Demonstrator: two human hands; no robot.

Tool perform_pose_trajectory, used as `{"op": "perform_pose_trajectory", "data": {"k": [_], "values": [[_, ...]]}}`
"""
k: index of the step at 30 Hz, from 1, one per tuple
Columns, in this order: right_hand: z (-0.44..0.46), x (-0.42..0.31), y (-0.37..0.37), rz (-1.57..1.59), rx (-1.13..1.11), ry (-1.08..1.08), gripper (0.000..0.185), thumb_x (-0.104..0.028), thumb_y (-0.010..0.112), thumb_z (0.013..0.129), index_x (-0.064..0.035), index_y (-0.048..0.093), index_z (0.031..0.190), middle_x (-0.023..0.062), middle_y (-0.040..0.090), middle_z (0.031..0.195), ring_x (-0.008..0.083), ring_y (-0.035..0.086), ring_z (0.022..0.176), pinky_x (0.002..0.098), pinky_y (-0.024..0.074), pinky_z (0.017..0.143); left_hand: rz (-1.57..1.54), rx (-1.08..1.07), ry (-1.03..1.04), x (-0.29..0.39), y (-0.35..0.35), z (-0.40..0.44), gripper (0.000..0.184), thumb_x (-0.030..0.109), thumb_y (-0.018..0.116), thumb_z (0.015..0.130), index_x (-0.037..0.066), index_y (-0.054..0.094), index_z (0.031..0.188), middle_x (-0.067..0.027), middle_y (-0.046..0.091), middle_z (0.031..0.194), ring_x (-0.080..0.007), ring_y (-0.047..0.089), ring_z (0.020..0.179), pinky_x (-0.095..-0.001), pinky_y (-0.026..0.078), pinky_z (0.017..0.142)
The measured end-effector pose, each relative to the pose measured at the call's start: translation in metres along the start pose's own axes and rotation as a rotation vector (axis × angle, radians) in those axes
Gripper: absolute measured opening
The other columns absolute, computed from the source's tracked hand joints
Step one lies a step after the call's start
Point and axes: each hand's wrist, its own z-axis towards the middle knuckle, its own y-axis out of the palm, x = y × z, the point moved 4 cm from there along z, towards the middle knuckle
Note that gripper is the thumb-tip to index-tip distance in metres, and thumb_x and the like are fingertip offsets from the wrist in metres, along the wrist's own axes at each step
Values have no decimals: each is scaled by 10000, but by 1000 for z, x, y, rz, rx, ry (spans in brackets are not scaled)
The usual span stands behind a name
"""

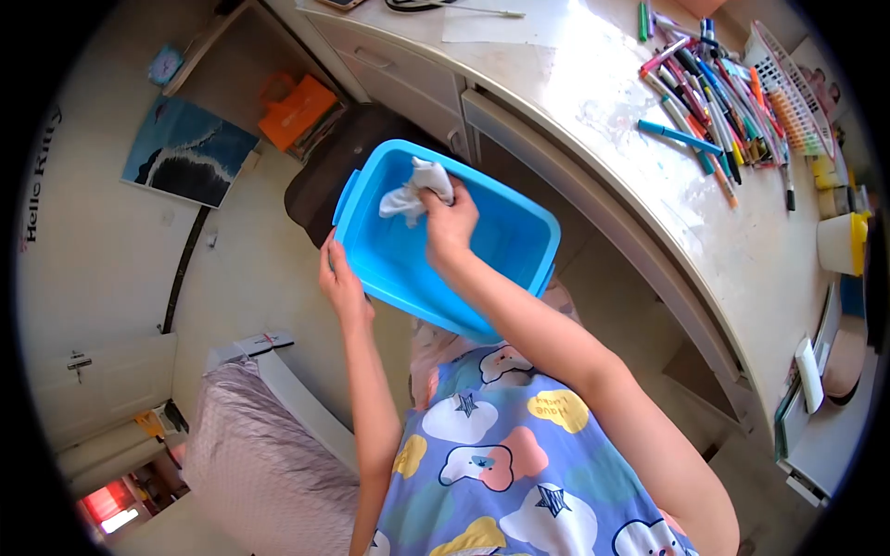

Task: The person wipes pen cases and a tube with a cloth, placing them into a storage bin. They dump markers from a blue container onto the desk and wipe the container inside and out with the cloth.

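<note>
A blue plastic bin (501, 218) is tilted in front of my body, its open side facing me. My left hand (345, 283) grips the bin at its left side wall, with the fingertips near the rim. Inside the bin, my right hand (451, 222) is closed on a crumpled white cloth (405, 197), which lies against the bin's inner wall. Part of the cloth sticks up above my right fingers.
A white desk (593, 102) curves along the right, with a pile of pens (709, 107) and a white basket (788, 88). Behind the bin stands a dark chair (311, 190). A bed (250, 445) is at lower left, and an orange bag (297, 111) is at upper left.
</note>
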Motion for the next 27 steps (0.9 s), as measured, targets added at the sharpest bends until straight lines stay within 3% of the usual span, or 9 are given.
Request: {"op": "perform_pose_trajectory", "data": {"k": [3, 6, 10, 11, 14, 18, 27], "values": [[1, 6, 23, -97, 23, -126, 279, 2, 676, 789, -4, 660, 1068, 70, 672, 1002, 155, 606, 895, 307, 479, 818, -26, -1, -2, -12, -5, -4, 406, 308, 426, 1035, -7, 533, 1268, -136, 596, 1219, -202, 575, 1094, -335, 471, 931], [2, 6, 35, -45, -69, -69, 272, 8, 665, 796, 0, 657, 1067, 74, 674, 1000, 160, 609, 892, 302, 478, 827, -101, -40, -15, -16, -7, -9, 425, 316, 408, 1040, -10, 501, 1296, -133, 578, 1245, -207, 571, 1108, -347, 470, 944], [-20, 4, 33, -203, -317, -120, 257, 71, 608, 757, -8, 668, 994, 90, 675, 994, 179, 625, 917, 284, 482, 823, -281, -4, -88, -36, -7, -11, 431, 345, 406, 1036, 9, 480, 1295, -125, 570, 1232, -211, 575, 1098, -361, 476, 942], [-25, 14, 30, -261, -334, -344, 255, 102, 577, 734, -7, 669, 946, 98, 674, 1025, 204, 634, 953, 287, 486, 828, -330, 20, -102, -41, -7, -12, 425, 354, 412, 1033, 16, 484, 1281, -123, 578, 1210, -211, 580, 1085, -365, 481, 934], [-48, 29, 19, -313, -485, -323, 229, 114, 600, 731, -24, 674, 898, 113, 662, 1057, 268, 642, 968, 309, 491, 841, -323, -45, -32, -38, -4, -7, 468, 353, 384, 1038, 5, 433, 1348, -136, 516, 1305, -241, 546, 1143, -363, 459, 971], [-62, 25, 17, -434, -716, -312, 217, 95, 623, 732, -43, 679, 890, 115, 663, 1054, 301, 643, 956, 329, 503, 831, -277, -101, 29, -21, -7, -10, 444, 343, 380, 1039, -7, 462, 1300, -146, 535, 1255, -237, 551, 1127, -367, 473, 947], [-56, 12, -20, -639, -1156, -220, 269, 48, 644, 720, -98, 711, 935, 81, 693, 1004, 309, 647, 963, 364, 512, 851, -80, 22, 122, 25, -14, -18, 374, 272, 386, 1044, -23, 540, 1215, -131, 593, 1161, -195, 599, 1026, -324, 499, 877]]}}
